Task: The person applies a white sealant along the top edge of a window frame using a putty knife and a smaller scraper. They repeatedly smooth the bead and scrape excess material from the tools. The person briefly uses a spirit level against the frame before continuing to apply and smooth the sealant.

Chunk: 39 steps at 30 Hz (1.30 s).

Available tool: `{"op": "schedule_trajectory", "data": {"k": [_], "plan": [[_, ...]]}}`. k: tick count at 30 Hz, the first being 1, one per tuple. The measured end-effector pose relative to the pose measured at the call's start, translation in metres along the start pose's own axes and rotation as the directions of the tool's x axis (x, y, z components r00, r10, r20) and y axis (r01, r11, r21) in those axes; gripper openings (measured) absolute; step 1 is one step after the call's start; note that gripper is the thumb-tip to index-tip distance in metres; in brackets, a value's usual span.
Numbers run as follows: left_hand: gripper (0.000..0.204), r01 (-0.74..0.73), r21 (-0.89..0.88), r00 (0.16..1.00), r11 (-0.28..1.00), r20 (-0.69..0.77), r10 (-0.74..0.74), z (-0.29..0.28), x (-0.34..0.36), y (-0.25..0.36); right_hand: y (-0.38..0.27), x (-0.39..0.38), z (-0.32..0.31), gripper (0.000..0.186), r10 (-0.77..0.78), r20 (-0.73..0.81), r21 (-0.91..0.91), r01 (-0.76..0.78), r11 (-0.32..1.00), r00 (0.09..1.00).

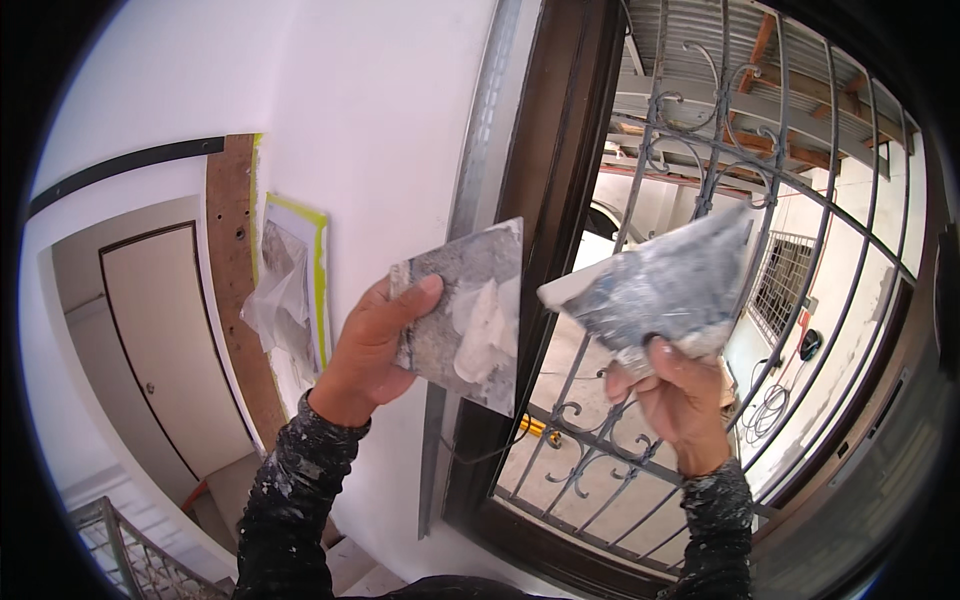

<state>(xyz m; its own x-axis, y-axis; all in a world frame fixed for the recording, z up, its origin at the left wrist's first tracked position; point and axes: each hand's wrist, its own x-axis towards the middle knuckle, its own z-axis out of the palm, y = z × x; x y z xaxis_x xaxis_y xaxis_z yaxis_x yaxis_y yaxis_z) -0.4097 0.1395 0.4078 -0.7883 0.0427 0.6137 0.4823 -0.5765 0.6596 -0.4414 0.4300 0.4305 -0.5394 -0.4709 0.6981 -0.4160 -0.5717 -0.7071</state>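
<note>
The left hand (pixel 372 350) grips a putty-loaded hawk plate (pixel 465 315) and the right hand (pixel 675 395) grips a smeared putty knife (pixel 665 285) before the white wall (pixel 370 120), filler seemingly not yet spread.

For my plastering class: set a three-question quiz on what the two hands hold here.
1. True or false: the left hand holds a square plaster-smeared plate.
2. What does the right hand hold: A) brush, B) wide putty knife, C) hammer?
3. What stands behind the knife?

Key: 1 true. 2 B. 3 An ornate metal window grille in a dark brown frame.
</note>
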Motion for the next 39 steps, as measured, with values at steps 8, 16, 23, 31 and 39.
{"op": "schedule_trajectory", "data": {"k": [8,16,23,31,39], "plan": [[0.044,0.049,-0.057,0.999,0.997,0.02,-0.048,0.0,-0.004,-0.001,0.03,0.001,-0.012,0.029,0.193,-0.108,0.184,-0.171,0.968,0.975],[0.047,0.063,-0.159,0.998,0.985,0.015,-0.062,-0.018,0.002,-0.004,-0.05,0.059,0.02,0.02,-0.53,-0.097,-0.613,0.368,0.699,0.843],[0.05,0.128,-0.22,0.989,0.967,0.098,-0.108,-0.034,0.011,-0.014,-0.181,0.239,0.063,0.032,-0.761,0.395,-0.817,0.576,-0.035,0.514],[0.041,0.192,-0.24,0.981,0.951,0.061,-0.183,-0.046,0.017,-0.018,-0.207,0.37,0.087,0.055,-0.758,0.435,-0.899,0.186,-0.397,0.486],[0.044,0.236,-0.239,0.971,0.942,0.105,-0.217,-0.051,0.02,-0.015,-0.19,0.386,0.098,0.05,-0.766,0.359,-0.914,0.036,-0.404,0.534]]}}
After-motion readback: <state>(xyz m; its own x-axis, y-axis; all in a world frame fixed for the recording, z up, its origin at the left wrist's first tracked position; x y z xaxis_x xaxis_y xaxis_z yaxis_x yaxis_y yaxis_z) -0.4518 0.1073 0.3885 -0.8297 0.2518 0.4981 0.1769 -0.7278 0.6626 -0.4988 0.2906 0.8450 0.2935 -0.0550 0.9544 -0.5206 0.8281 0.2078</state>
